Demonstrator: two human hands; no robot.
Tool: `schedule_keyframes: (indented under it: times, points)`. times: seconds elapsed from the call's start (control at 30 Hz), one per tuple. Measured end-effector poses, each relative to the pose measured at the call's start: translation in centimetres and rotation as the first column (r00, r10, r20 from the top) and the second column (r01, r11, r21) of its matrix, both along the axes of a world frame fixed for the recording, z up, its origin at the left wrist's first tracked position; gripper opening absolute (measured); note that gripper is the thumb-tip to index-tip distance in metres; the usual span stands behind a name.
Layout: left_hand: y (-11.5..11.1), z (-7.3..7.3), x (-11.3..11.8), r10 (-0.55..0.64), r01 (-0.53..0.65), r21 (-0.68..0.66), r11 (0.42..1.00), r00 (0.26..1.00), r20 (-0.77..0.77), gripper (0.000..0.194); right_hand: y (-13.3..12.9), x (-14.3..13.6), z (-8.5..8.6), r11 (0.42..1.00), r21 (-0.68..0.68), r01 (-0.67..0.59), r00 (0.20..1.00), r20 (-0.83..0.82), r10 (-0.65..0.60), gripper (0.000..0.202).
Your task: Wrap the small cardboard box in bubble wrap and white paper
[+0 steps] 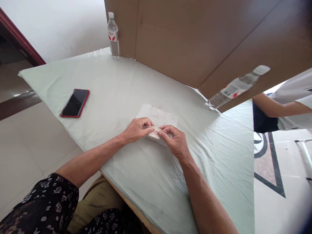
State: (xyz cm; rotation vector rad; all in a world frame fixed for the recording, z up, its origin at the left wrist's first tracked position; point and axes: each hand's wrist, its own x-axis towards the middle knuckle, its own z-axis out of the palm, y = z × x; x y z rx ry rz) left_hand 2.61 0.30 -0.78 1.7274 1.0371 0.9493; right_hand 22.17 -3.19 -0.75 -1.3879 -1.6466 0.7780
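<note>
Both my hands are closed on a small pale piece with reddish marks (154, 132), whose kind I cannot make out. My left hand (138, 129) pinches its left side between thumb and fingers. At its right side, my right hand (175, 139) has thumb and forefinger pressed together. Just beneath the fingers lies a white sheet (157, 114), looking like thin paper, with faint specks; the hands cover its near part.
A pale green cloth covers the table (109, 87). A red-cased phone (75, 103) lies at the left. Behind stands a cardboard screen (170, 39), with one water bottle (113, 35) at its left and another bottle (236, 87) at its right. A person's arm (280, 105) shows beyond.
</note>
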Motion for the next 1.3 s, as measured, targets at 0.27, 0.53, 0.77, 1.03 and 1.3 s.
schedule_keyframes:
  times: [0.27, 0.53, 0.77, 1.03, 1.3]
  points:
    - [0.1, -0.1, 0.0, -0.023, 0.023, -0.029, 0.999, 1.0, 0.01, 0.02, -0.1, -0.2, 0.1, 1.0, -0.03, 0.001, 0.999, -0.038, -0.003, 0.019]
    - [0.4, 0.3, 0.1, -0.011, 0.009, -0.114, 0.993, 1.0, -0.013, 0.016, 0.7, 1.4, -0.5, 0.985, -0.128, 0.117, 0.992, 0.068, -0.109, 0.021]
    - [0.4, 0.1, 0.2, -0.016, 0.014, -0.133, 0.991, 1.0, -0.009, 0.022, -1.3, 0.3, 2.0, 0.904, 0.427, 0.023, 0.869, 0.439, -0.229, 0.011]
    - [0.8, 0.7, -1.1, -0.026, 0.025, -0.028, 0.999, 0.998, -0.061, 0.032, -2.2, -2.0, 1.2, 0.913, 0.304, -0.273, 0.727, 0.687, -0.011, 0.013]
    - [1.4, 0.0, -3.0, -0.021, -0.009, -0.124, 0.992, 0.971, -0.24, 0.036, -2.6, -2.6, 1.8, 0.931, 0.228, -0.285, 0.575, 0.817, -0.024, 0.025]
